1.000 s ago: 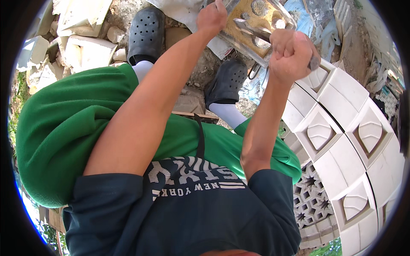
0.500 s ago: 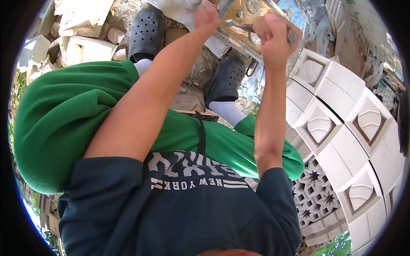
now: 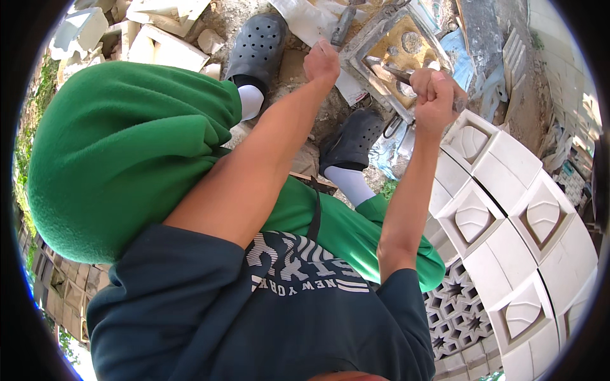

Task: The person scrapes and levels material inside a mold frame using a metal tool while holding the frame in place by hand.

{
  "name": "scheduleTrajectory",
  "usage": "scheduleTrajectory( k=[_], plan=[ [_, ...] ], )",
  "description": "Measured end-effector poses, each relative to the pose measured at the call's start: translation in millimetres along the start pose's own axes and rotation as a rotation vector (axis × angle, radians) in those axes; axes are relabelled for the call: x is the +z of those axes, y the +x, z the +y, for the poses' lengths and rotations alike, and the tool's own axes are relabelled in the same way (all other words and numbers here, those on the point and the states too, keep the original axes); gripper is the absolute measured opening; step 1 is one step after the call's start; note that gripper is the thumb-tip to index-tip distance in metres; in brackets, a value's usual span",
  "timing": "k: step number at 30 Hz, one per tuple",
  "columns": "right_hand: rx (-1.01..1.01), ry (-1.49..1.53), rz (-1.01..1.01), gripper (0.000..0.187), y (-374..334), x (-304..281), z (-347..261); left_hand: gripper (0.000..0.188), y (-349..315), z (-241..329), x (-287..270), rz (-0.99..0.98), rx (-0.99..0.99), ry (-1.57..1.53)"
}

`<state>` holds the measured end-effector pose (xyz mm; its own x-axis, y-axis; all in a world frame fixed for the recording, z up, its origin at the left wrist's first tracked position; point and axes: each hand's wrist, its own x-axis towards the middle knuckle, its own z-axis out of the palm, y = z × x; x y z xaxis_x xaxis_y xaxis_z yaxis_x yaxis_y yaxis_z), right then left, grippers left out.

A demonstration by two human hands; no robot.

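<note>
A square frame mould [image 3: 363,77] with a grey rim and a yellowish inside lies on the ground at the top centre. Round hollows show in its surface. My right hand [image 3: 434,95] is closed around the handle of a narrow trowel-like tool [image 3: 400,75], whose blade points left over the mould. Just left of the mould's corner, my left hand [image 3: 322,61] is curled into a fist; whether anything is inside it is hidden. Beyond that fist rests a grey tool handle [image 3: 344,25] on a white sheet [image 3: 304,22].
My feet in dark clogs [image 3: 257,47] stand on rubble near the mould. Pale broken blocks [image 3: 168,51] lie at the upper left. White patterned blocks [image 3: 502,159] are stacked on the right, beside a star-patterned lattice block [image 3: 460,311]. Blue plastic [image 3: 456,54] lies past the mould.
The view has shifted, so the mould, both hands and my feet sit lower and further right, with more of the mould showing. The right hand still grips the tool.
</note>
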<state>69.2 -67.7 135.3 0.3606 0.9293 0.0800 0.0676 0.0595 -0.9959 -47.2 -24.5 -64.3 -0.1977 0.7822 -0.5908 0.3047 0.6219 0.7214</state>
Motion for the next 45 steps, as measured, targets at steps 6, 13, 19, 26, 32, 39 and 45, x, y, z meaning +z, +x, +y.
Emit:
scheduleTrajectory(
  k=[6,13,19,26,32,39,45],
  plan=[
    [-0.051,0.148,0.046,0.037,5.0,-5.7,4.1,0.054,-1.9,1.5,-6.4,-0.047,0.000,-0.003],
    [-0.022,0.196,0.048,0.037,1.6,-26.5,1.1,0.037,0.1,-4.9,-14.2,-0.137,0.202,0.116],
    [0.007,0.012,0.173,0.037,-6.1,2.1,11.8,0.032,28.8,-9.6,1.5,-0.360,0.361,0.244],
    [-0.005,0.011,0.187,0.038,-11.1,-2.3,11.5,0.032,41.3,4.7,11.5,-0.475,0.376,0.462],
    [-0.039,0.084,0.168,0.039,7.4,-9.9,-2.4,0.035,50.3,-4.9,7.0,-0.449,0.433,0.422],
    [-0.107,-0.052,0.315,0.039,3.2,14.4,11.8,0.033,51.2,-14.0,7.4,-0.420,0.527,0.381],
    [-0.229,0.278,0.230,0.034,15.8,-8.0,4.5,0.031,53.4,-8.9,9.7,-0.438,0.493,0.404]
  ],
)
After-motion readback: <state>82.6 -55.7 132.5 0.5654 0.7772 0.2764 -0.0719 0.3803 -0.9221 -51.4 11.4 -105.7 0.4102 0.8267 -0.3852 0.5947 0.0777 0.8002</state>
